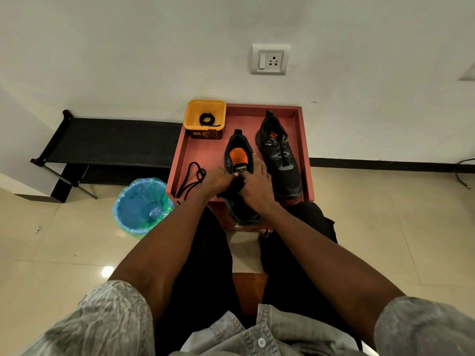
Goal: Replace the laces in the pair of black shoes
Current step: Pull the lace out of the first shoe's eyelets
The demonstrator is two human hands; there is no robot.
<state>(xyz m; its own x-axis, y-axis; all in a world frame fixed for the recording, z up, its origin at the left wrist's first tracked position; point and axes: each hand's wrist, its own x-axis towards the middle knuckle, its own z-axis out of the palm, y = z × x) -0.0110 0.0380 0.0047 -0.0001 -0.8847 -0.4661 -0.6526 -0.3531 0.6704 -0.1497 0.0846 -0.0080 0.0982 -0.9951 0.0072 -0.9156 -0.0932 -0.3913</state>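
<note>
Two black shoes stand on a red tray table [198,150]. The left shoe [237,152] shows an orange insole, and its toe end reaches over the tray's near edge. Both my hands work at its tongue and eyelets: my left hand [218,179] pinches a black lace there, and my right hand [257,182] grips the shoe's right side and the lace. The right shoe [280,155] stands laced, apart from my hands. A loose black lace [192,179] lies on the tray's left side. Another coiled lace [207,118] sits in a yellow tub [190,116].
A blue bin with a green liner [141,204] stands on the floor left of the tray. A black bench [102,140] runs along the wall at left. My knees in dark trousers flank the tray's near edge.
</note>
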